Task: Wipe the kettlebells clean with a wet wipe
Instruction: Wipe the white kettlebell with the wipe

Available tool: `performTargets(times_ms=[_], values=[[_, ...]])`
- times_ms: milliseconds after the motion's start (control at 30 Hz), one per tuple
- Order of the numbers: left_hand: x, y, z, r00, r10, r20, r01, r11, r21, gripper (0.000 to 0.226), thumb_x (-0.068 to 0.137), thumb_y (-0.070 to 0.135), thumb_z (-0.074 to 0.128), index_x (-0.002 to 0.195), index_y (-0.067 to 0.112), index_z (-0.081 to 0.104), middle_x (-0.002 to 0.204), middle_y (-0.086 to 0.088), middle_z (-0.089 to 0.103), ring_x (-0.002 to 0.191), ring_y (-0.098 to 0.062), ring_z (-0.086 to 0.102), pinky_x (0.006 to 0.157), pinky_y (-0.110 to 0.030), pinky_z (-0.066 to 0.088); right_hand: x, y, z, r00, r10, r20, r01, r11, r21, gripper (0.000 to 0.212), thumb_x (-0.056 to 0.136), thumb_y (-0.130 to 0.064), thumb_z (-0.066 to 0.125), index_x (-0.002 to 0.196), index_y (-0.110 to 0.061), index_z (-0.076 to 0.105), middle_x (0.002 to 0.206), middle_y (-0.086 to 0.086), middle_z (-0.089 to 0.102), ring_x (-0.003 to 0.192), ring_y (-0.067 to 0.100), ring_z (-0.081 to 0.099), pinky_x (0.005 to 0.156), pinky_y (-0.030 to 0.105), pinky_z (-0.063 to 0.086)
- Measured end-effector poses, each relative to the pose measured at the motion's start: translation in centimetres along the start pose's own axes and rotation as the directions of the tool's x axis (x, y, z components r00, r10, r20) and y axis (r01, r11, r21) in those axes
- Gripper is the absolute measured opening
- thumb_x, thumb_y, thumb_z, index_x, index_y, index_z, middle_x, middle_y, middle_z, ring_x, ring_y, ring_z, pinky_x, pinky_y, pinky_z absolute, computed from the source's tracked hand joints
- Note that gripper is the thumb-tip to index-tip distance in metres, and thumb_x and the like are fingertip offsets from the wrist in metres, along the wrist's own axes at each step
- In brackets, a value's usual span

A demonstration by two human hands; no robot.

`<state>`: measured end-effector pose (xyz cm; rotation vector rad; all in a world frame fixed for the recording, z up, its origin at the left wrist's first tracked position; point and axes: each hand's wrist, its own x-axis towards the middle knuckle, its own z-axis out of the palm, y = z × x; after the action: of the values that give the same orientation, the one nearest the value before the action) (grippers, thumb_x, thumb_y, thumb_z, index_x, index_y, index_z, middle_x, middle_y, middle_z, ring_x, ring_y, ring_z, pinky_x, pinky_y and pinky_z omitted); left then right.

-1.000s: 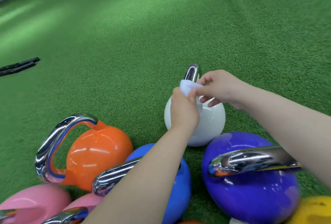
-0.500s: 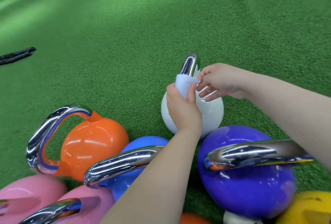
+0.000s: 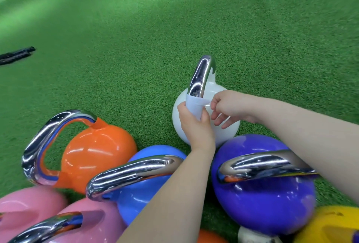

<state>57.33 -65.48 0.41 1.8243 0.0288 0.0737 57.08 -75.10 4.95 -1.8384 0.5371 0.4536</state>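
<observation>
- Currently, the wet wipe [image 3: 194, 105] is wrapped round the chrome handle [image 3: 202, 75] of the white kettlebell [image 3: 213, 91], standing on the turf [image 3: 174, 28].
- The wipe is gripped by the left hand [image 3: 195, 124]; its corner is pinched by the right hand [image 3: 228, 106].
- Next, a stroke along the handle is likely required.

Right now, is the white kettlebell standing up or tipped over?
Standing up. The white kettlebell sits on the turf with its chrome handle pointing upward.
</observation>
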Motion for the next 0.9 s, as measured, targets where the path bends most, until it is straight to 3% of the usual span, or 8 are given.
performTargets(times_ms=[233,300,367,500,567,667,800,900], values=[[-0.8,-1.1,0.1,0.995,-0.104,0.005,0.104,0.988,-0.117,0.045,0.079,-0.008,0.058,0.097,0.03,0.043,0.092,0.006,0.052,0.088,-0.015,0.052,0.082,-0.02,0.042,0.0,0.3,0.3,0.996,0.02,0.086,-0.009,0.992,-0.128,0.029,0.092,0.0,0.032,0.072,-0.008,0.051,0.073,0.008,0.053,0.061,0.017,0.051,0.058,0.026,0.046],[-1.0,-0.9,0.2,0.995,-0.098,-0.006,0.096,0.988,-0.123,0.047,0.078,-0.016,0.052,0.111,0.017,0.046,0.099,-0.001,0.049,0.089,-0.011,0.052,0.087,-0.026,0.045,0.1,0.4,0.6,0.992,0.034,0.12,-0.017,0.99,-0.141,0.03,0.094,-0.002,0.03,0.075,-0.008,0.052,0.074,0.007,0.053,0.063,0.017,0.052,0.06,0.026,0.047],[-1.1,-0.7,0.3,0.992,-0.123,-0.005,0.122,0.985,-0.126,0.042,0.078,-0.02,0.047,0.117,-0.003,0.043,0.099,-0.007,0.046,0.083,-0.006,0.054,0.084,-0.024,0.048,0.3,0.5,0.8,0.988,0.046,0.145,-0.028,0.992,-0.124,0.029,0.094,-0.002,0.029,0.079,-0.007,0.053,0.073,0.008,0.053,0.063,0.018,0.055,0.06,0.026,0.048],[-1.1,-1.3,0.1,0.986,-0.163,0.044,0.162,0.986,0.024,0.051,0.082,-0.011,0.051,0.129,-0.003,0.035,0.124,-0.019,0.042,0.114,-0.031,0.049,0.1,-0.039,0.041,0.6,0.6,0.8,0.985,0.057,0.163,-0.05,0.998,-0.047,0.022,0.093,0.001,0.034,0.087,-0.003,0.054,0.075,0.005,0.053,0.063,0.017,0.055,0.055,0.023,0.05],[-1.3,-0.8,-0.2,0.961,-0.254,0.108,0.243,0.964,0.105,0.056,0.085,-0.007,0.049,0.136,0.002,0.027,0.133,-0.018,0.039,0.119,-0.032,0.046,0.101,-0.036,0.041,0.8,0.7,0.7,0.978,0.064,0.197,-0.06,0.998,-0.024,0.023,0.092,0.003,0.035,0.084,-0.005,0.054,0.076,0.006,0.052,0.063,0.016,0.052,0.057,0.023,0.05],[-1.8,-0.4,-0.7,0.947,-0.241,0.213,0.24,0.97,0.03,0.064,0.084,-0.012,0.047,0.139,0.003,0.019,0.13,-0.013,0.041,0.106,-0.023,0.053,0.092,-0.019,0.044,0.8,0.8,0.6,0.973,0.064,0.222,-0.062,0.998,-0.015,0.025,0.091,0.004,0.036,0.081,-0.008,0.056,0.083,0.007,0.054,0.068,0.016,0.051,0.064,0.024,0.049],[-3.2,-1.1,-2.2,0.832,-0.397,0.388,0.369,0.918,0.149,0.089,0.085,0.016,0.054,0.148,0.022,-0.009,0.15,-0.004,0.025,0.129,-0.022,0.038,0.108,-0.033,0.032,0.8,0.9,0.3,0.979,0.017,0.203,-0.043,0.991,0.123,0.03,0.088,0.013,0.029,0.091,-0.001,0.056,0.095,0.014,0.059,0.09,0.021,0.057,0.083,0.026,0.051],[-3.9,-1.2,-2.8,0.752,-0.483,0.449,0.492,0.864,0.105,0.085,0.09,0.01,0.047,0.146,0.031,-0.013,0.141,0.008,0.029,0.113,-0.016,0.044,0.097,-0.028,0.038,1.1,0.8,0.2,0.981,-0.032,0.19,-0.002,0.984,0.177,0.043,0.081,0.02,0.025,0.107,0.004,0.056,0.112,0.019,0.058,0.102,0.023,0.058,0.085,0.023,0.05]])
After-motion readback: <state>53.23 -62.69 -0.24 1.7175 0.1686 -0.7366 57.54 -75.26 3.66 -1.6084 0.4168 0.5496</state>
